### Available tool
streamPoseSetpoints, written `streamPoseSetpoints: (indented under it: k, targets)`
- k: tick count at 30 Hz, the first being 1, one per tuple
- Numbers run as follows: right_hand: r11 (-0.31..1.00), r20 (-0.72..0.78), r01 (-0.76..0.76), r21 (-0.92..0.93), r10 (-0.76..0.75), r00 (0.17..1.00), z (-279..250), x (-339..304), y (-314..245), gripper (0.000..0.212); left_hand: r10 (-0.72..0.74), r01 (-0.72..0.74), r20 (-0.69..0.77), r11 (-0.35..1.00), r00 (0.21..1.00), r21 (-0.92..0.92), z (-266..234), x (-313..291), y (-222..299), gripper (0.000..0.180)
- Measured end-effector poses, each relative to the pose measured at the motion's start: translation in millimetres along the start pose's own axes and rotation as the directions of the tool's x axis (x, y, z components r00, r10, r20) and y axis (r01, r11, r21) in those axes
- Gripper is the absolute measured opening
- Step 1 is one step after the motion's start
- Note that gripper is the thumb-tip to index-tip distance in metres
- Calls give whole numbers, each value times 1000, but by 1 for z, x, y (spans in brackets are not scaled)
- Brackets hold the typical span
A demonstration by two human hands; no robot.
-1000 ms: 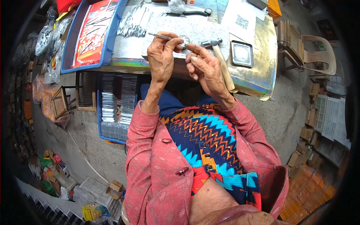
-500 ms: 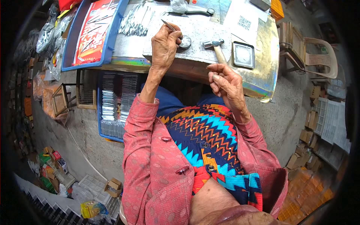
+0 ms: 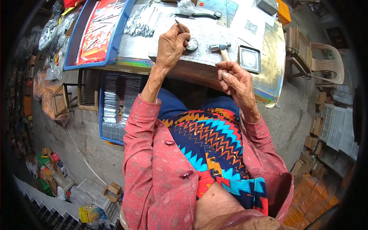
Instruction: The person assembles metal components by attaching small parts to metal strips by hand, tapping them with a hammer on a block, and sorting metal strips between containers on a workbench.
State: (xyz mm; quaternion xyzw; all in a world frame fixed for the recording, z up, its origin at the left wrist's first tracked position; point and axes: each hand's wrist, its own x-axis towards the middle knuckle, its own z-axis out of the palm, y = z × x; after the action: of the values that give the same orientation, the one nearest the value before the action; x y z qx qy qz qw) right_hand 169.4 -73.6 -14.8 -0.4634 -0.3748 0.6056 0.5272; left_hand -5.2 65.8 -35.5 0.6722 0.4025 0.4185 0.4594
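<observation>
A thin, dark metal strip (image 3: 179, 26) is pinched in the fingertips of my left hand (image 3: 170, 48), its tip pointing up and away over the pale work block (image 3: 207, 30). Just right of those fingers lies a small round metal dish or dial (image 3: 192, 45). My right hand (image 3: 237, 82) hovers at the block's near edge with curled fingers, thumb close to the index finger. Whether anything small is between them is hidden. Beyond its fingertips lies a hammer (image 3: 220, 47), head away from me, the handle's near end covered by the hand. A square black-rimmed tray (image 3: 249, 58) stands to its right.
Many thin metal strips (image 3: 142, 22) lie in a pile at the table's back left. Beside them, a blue tray (image 3: 111, 53) holds more on red paper. Below the table, a blue crate (image 3: 115, 134) is packed with strips. A chair (image 3: 326, 63) stands at right.
The strip in my left hand has turned from leaning left to nearer upright. The whole scene has shifted slightly; my right hand has moved a little to the right, its fingers still curled.
</observation>
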Motion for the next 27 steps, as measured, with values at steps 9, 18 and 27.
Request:
streamPoseSetpoints:
  k: [9,18,27]
  targets:
    - [935,68,184,-303,-172,983,12,37,-30,25,367,-367,58,881,928,299,4,3,-5,2]
    - [892,167,300,-339,-257,952,49,83,-50,27,448,-418,-53,866,892,275,11,1,-19,7]
    - [962,138,223,-160,-201,970,49,90,-38,20,437,-391,-112,873,893,291,13,-3,-13,6]
